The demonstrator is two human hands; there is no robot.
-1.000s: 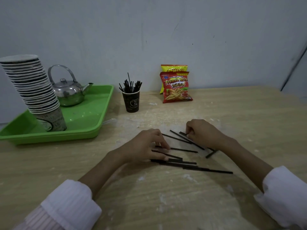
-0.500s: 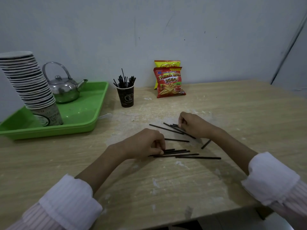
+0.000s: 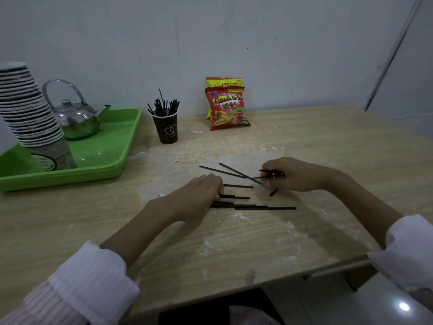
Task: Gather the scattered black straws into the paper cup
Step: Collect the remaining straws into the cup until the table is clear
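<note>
Several black straws [image 3: 255, 207] lie scattered on the wooden table [image 3: 234, 242] between my hands. My left hand [image 3: 196, 195] lies palm down with its fingertips curled onto the left ends of the nearest straws. To the right, my right hand [image 3: 293, 174] pinches a couple of black straws [image 3: 271, 174] between its fingers, just above the table. Two long straws [image 3: 225, 171] lie crossed beyond the left hand. A dark paper cup [image 3: 165, 128] with several straws standing in it is at the back, left of centre.
A green tray [image 3: 110, 158] at the left holds a metal kettle [image 3: 75, 116] and a tall stack of paper cups [image 3: 30, 118]. Two snack bags [image 3: 227, 106] lean against the wall behind. The table's front edge runs close below my arms.
My right hand has picked up a couple of straws and moved right. My left hand has slid onto the ends of the near straws. The camera view has shifted.
</note>
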